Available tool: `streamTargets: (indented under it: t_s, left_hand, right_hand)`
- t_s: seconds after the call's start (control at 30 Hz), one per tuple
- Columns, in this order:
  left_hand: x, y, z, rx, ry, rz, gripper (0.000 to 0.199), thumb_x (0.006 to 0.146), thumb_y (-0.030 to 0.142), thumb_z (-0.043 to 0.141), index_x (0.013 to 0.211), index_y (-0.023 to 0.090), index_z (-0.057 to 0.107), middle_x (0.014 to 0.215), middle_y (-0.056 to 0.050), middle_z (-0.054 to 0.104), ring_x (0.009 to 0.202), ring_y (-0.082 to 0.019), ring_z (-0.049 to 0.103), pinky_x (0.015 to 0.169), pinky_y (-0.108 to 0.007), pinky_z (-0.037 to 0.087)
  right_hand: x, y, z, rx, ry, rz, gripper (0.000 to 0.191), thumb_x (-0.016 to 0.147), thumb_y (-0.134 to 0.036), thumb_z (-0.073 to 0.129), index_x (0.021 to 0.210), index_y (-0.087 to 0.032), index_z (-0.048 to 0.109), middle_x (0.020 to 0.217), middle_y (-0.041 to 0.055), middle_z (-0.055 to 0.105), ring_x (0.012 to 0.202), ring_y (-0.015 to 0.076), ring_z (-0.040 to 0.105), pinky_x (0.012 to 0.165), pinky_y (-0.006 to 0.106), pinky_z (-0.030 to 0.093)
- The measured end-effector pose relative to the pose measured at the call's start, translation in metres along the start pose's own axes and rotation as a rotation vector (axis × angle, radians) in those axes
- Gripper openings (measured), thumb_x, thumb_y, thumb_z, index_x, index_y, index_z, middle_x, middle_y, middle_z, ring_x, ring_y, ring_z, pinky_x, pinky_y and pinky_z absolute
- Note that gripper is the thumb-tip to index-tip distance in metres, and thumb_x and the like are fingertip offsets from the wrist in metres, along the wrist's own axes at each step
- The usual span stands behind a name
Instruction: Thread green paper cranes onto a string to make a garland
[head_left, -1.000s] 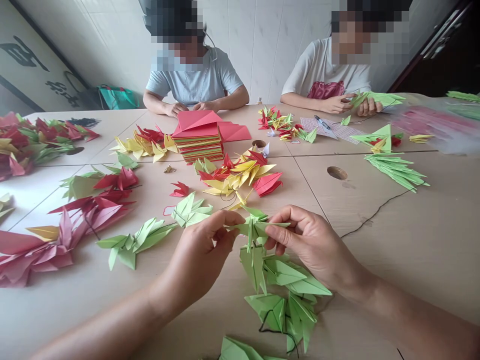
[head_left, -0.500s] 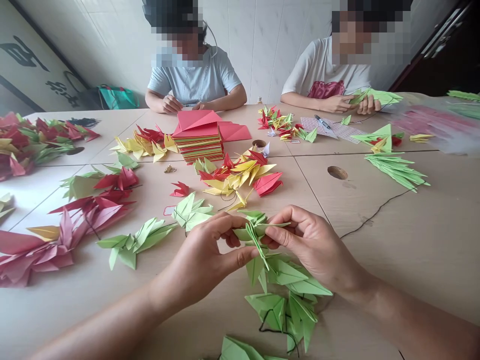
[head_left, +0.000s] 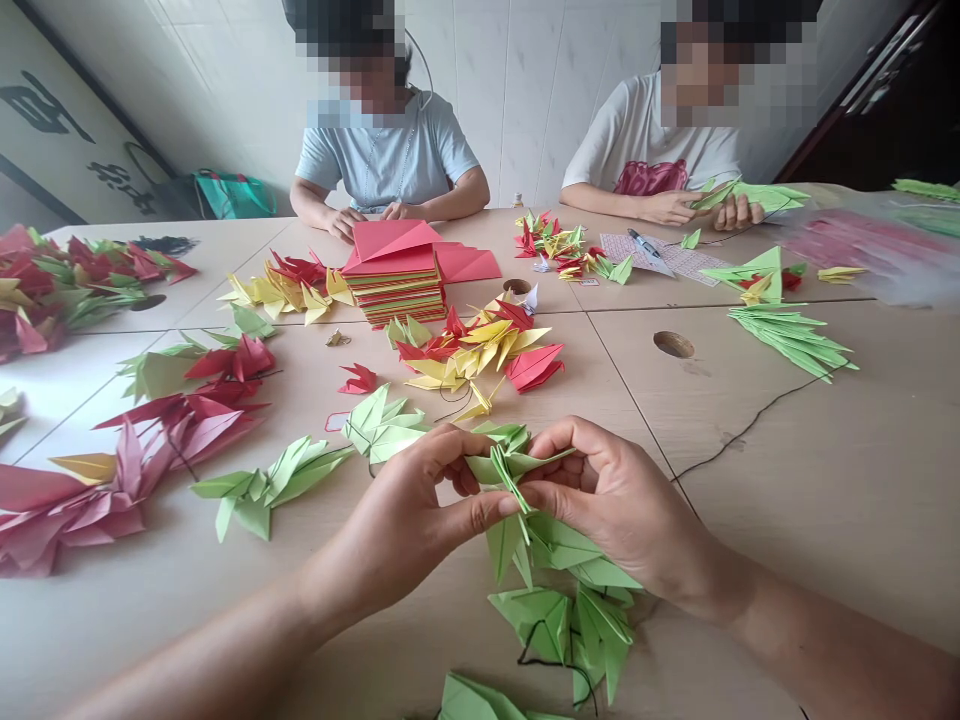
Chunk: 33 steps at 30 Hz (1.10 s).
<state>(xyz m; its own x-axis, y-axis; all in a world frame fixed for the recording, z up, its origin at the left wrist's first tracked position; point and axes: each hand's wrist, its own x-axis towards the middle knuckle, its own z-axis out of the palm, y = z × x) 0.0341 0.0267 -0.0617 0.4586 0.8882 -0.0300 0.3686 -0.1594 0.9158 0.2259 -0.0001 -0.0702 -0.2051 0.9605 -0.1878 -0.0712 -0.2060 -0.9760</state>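
Observation:
Between my two hands is a green origami crane (head_left: pixel 511 462), its narrow folded points facing me. My left hand (head_left: pixel 431 495) pinches it from the left, thumb below and fingers curled behind. On the other side my right hand (head_left: pixel 611 490) grips it, thumb against the lower middle of the folds. Just under my hands hang or lie more green folded paper cranes (head_left: pixel 570 610), joined by a dark thread (head_left: pixel 551 660); part of this cluster is hidden by my right hand. Another green paper piece (head_left: pixel 480 700) is cut off at the bottom edge.
A stack of coloured paper squares (head_left: pixel 397 285) stands mid-table, with red and yellow cranes (head_left: pixel 480 350) before it. Pink cranes (head_left: pixel 97 500) lie at left, flat green folded pieces (head_left: pixel 791 340) at right. Two people sit opposite; one person's hand (head_left: pixel 739 212) holds green paper.
My right thumb has slid down and left on the crane, closer to my left thumb. The crane stays in both hands. Across the table, one person's hands have shifted slightly.

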Motion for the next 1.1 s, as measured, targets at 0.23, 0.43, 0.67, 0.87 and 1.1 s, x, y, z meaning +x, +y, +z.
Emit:
streamTargets:
  t_s: [0.23,0.43,0.67,0.87,1.1]
  left_hand:
    - [-0.0013,0.0003,0.004,0.015,0.047,0.028,0.028,0.078,0.037,0.073,0.096,0.017,0.064,0.081,-0.002,0.061,0.074,-0.017,0.057,0.071,-0.03,0.045]
    - [0.0,0.0033,0.0028,0.036,0.012,0.03,0.021,0.08,0.035,0.069,0.092,0.017,0.066,0.08,-0.001,0.063,0.068,-0.014,0.056,0.066,-0.027,0.045]
    - [-0.0013,0.0043,0.0025,0.077,0.038,0.05,0.016,0.078,0.028,0.069,0.091,0.018,0.066,0.077,0.0,0.061,0.067,-0.014,0.055,0.065,-0.026,0.046]
    - [-0.001,0.0006,0.002,0.015,0.017,0.019,0.022,0.082,0.038,0.065,0.092,0.018,0.065,0.08,-0.004,0.063,0.073,-0.018,0.059,0.066,-0.03,0.049]
    - [0.0002,0.0021,0.0027,-0.034,0.011,0.0,0.022,0.083,0.036,0.065,0.096,0.018,0.066,0.081,-0.006,0.066,0.075,-0.02,0.06,0.069,-0.031,0.052]
  right_hand:
    - [-0.0025,0.0018,0.0001,-0.105,0.056,-0.066,0.023,0.074,-0.029,0.079,0.081,-0.023,0.058,0.08,-0.0036,0.064,0.073,0.0109,0.061,0.062,0.019,0.049]
    - [-0.0011,0.0028,0.0009,-0.137,0.068,-0.098,0.023,0.074,-0.031,0.078,0.08,-0.023,0.058,0.079,-0.0026,0.062,0.07,0.0119,0.06,0.061,0.02,0.05]
    - [-0.0025,0.0001,0.0018,-0.134,0.048,-0.095,0.023,0.075,-0.032,0.078,0.08,-0.023,0.058,0.079,-0.0023,0.064,0.071,0.012,0.061,0.06,0.02,0.051]
    - [-0.004,-0.0016,-0.0008,-0.098,-0.015,-0.115,0.02,0.078,-0.024,0.077,0.088,-0.026,0.06,0.086,-0.0049,0.065,0.078,0.009,0.063,0.068,0.016,0.053]
    - [-0.0046,-0.0009,-0.0013,-0.181,0.002,-0.182,0.022,0.078,-0.025,0.077,0.091,-0.026,0.06,0.087,-0.0041,0.065,0.08,0.0109,0.064,0.07,0.018,0.054]
